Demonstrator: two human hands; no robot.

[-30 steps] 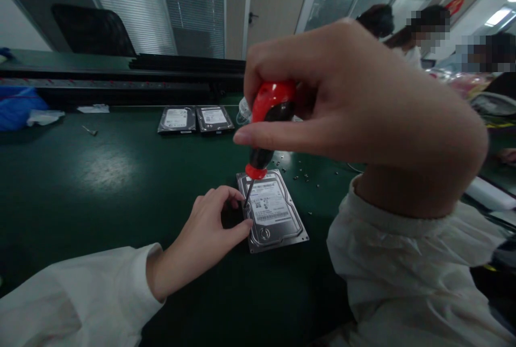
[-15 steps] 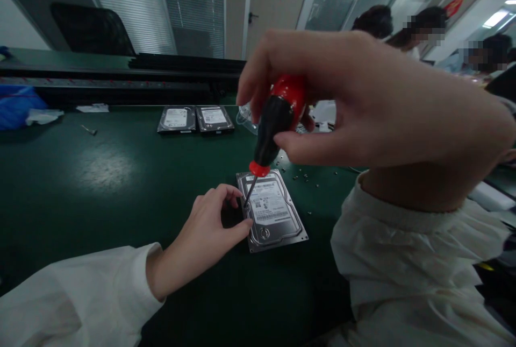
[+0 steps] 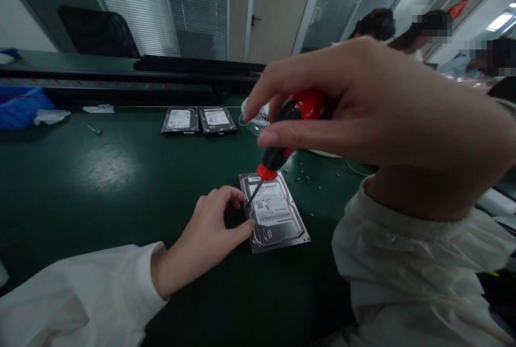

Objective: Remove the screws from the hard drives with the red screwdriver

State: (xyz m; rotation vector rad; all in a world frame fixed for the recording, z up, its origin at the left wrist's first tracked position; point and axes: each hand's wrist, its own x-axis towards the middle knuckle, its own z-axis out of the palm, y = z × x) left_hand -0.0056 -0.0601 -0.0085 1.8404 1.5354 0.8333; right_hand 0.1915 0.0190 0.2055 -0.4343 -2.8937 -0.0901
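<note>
A silver hard drive point(image 3: 278, 218) lies label side up on the green table, a little askew. My left hand point(image 3: 220, 220) grips its left edge, thumb and curled fingertips on the near and far side of the screwdriver tip. Above the drive, my right hand point(image 3: 342, 105) is closed around the red and black handle of a screwdriver point(image 3: 274, 160). The shaft slants down to the left, and its tip meets the drive's left edge between my left thumb and fingers. What sits under the tip is too small to make out.
Two more hard drives, one on the left point(image 3: 180, 120) and one on the right point(image 3: 217, 119), lie farther back. Small screws point(image 3: 307, 179) are scattered right of the drive. A blue bag point(image 3: 24, 107) sits at the far left. Other people point(image 3: 373, 24) are at the back right.
My right hand has turned around the screwdriver handle, which now leans more to the right. The tip stays at the drive's left edge. My left hand keeps its place; the view has shifted slightly.
</note>
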